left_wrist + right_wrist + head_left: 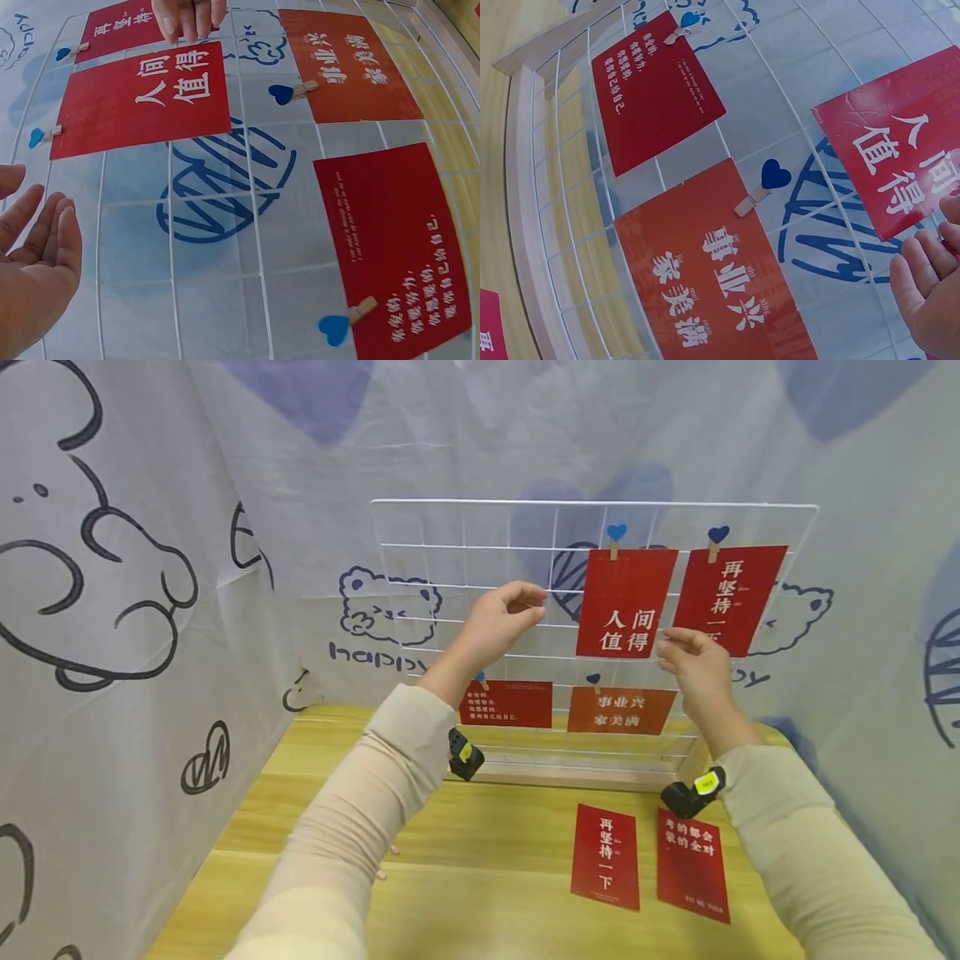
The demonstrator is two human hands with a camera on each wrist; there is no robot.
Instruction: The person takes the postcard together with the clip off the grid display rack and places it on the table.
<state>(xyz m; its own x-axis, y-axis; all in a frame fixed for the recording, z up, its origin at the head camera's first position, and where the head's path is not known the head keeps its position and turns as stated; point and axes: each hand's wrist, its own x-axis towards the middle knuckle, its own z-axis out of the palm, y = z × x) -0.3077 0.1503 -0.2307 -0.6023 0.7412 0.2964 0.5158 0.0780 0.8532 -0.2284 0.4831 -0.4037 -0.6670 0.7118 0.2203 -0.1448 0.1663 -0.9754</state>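
A white wire grid (525,547) stands upright with several cards clipped to it. A red card with large white characters (628,589) hangs from a wooden clothespin with a light blue heart (617,532). My right hand (701,668) is at this card's lower right edge, its loosely bent fingertips right beside the edge in the right wrist view. To the right, another red card (738,581) hangs from a clothespin with a dark blue heart (717,534), partly covered by that hand. My left hand (501,622) is held up left of the first card, fingers loosely bent around nothing.
Lower on the grid hang a dark red card (510,706) and an orange-red card (622,710). Two red cards, one left (604,857) and one right (692,868), lie on the yellow wooden table (480,893). Small wooden pieces (394,848) lie beside my left sleeve.
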